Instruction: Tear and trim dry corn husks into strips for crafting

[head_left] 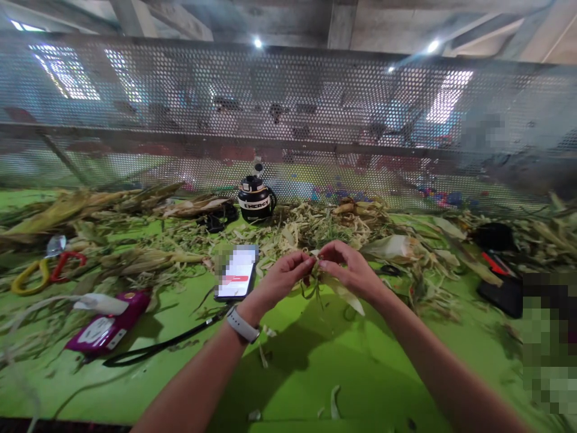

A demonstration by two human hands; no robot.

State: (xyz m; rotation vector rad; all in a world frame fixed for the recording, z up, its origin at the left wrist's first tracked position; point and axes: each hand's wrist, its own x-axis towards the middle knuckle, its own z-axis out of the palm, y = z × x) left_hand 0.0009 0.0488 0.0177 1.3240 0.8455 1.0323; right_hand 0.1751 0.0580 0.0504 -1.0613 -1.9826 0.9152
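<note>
My left hand (288,273) and my right hand (346,267) meet above the green table, fingertips pinched close together. Between them is a small piece of pale corn husk (316,255), partly hidden by the fingers. Thin strips and a wider pale husk leaf (346,296) hang below the hands. Just behind lies a heap of shredded husk (311,225). Left of my left hand a phone (237,273) with a lit screen rests on the table. A pale watch band circles my left wrist.
A black bottle (255,198) stands at the back before a perforated metal screen (288,114). Scissors with yellow and red handles (33,279) and a purple device with a cable (108,325) lie left. More husks (396,246) and a black case (500,294) are right.
</note>
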